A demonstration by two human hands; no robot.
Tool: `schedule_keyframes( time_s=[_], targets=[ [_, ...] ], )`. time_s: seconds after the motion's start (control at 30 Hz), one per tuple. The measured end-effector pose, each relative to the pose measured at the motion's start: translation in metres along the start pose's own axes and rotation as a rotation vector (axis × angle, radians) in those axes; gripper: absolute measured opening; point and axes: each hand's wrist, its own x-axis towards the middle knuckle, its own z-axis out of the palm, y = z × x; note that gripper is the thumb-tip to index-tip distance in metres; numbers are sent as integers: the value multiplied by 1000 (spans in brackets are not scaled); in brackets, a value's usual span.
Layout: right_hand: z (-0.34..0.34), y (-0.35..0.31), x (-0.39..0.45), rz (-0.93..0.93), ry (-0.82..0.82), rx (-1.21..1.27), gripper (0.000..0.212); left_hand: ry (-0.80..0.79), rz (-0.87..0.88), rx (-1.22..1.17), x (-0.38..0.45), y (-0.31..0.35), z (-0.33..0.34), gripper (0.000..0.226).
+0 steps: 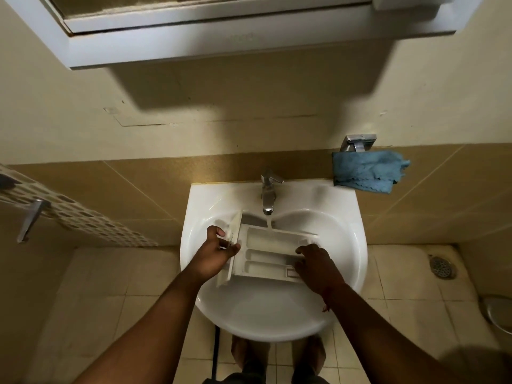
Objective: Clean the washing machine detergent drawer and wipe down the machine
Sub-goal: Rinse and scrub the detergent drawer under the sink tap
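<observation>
Detergent drawer (273, 252): matt white plastic; sink (343, 217): glossy ceramic; tap (268, 191): brushed metal; cloth (365, 171): blue, fuzzy

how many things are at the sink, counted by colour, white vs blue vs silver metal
White: 2, the white plastic detergent drawer and the white ceramic sink
Blue: 1, the blue crumpled cloth
Silver metal: 2, the silver metal tap and the silver metal wall fitting above the cloth
Total: 5

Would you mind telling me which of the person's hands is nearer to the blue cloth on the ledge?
Right. The right hand rests on the detergent drawer's right end, below and left of the blue cloth. The left hand grips the drawer's front panel, farther left.
</observation>
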Motion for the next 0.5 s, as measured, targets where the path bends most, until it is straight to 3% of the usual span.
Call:
schedule_keyframes(
  time_s=[0.23, 0.5],
  targets=[
    [13, -19, -26, 115, 157, 271, 32, 184, 166, 150, -18, 15, -15, 45],
    [26, -66, -25, 263, -140, 651, 14, 327, 261, 110, -54, 22, -19, 48]
  ],
)
